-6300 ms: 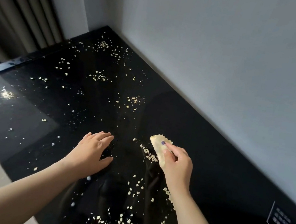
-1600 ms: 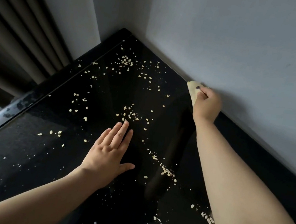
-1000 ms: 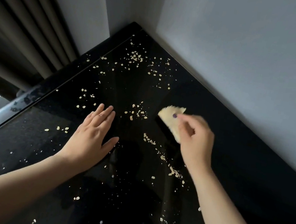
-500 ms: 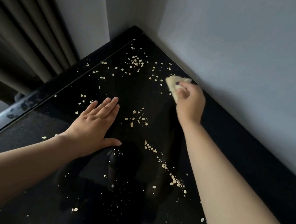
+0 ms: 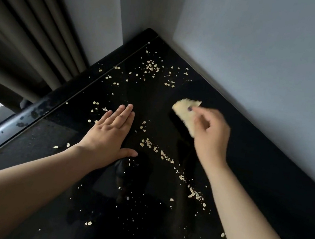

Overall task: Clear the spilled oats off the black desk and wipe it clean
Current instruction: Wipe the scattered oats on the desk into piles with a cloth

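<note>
Right hand (image 5: 209, 135): grip closed on a pale yellow wipe (image 5: 186, 111), pinched between thumb and fingers. The hand is blurred, so contact with the counter (image 5: 256, 175) cannot be confirmed. Left hand (image 5: 109, 136): flat, fingers straight, pressing the counter, holding nothing. Oats (image 5: 148, 143) are scattered over the counter: a cluster near the far corner, a diagonal trail between the hands toward the near right edge. Assessment: the flakes are light and dry and likely to skid on the gloss; sweep, do not pick. The wipe is soft; hold its upper edge.
</note>
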`<state>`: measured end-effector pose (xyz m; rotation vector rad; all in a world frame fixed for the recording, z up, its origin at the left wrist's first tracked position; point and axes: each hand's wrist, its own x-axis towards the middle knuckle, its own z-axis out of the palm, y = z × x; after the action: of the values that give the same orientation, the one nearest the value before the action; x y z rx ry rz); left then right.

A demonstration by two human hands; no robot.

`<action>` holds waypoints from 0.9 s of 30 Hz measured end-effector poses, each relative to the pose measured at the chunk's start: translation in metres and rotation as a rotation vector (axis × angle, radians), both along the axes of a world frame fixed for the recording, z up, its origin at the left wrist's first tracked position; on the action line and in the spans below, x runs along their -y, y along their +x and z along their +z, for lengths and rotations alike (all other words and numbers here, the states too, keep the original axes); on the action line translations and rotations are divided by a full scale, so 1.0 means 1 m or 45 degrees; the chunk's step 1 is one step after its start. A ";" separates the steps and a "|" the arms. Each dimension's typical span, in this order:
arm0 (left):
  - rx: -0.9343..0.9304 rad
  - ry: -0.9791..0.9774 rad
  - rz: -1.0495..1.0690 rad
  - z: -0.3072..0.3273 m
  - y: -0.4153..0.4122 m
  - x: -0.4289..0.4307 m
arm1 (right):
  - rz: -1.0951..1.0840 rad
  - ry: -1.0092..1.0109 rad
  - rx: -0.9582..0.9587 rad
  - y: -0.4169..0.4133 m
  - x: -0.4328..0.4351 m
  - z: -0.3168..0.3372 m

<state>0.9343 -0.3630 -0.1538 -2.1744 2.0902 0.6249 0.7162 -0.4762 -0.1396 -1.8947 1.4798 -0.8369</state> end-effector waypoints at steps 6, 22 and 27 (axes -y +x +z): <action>-0.017 -0.024 -0.007 0.000 0.000 0.000 | -0.406 0.087 0.084 0.022 0.104 -0.016; -0.020 0.011 0.000 0.002 0.000 0.000 | 0.283 0.165 -0.075 0.035 -0.007 -0.030; -0.092 -0.013 -0.007 0.001 0.002 -0.001 | 0.313 0.283 -0.029 0.009 -0.049 -0.017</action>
<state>0.9363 -0.3620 -0.1523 -2.1823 2.1382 0.7037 0.7256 -0.4275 -0.1569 -1.8736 1.2626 -0.5169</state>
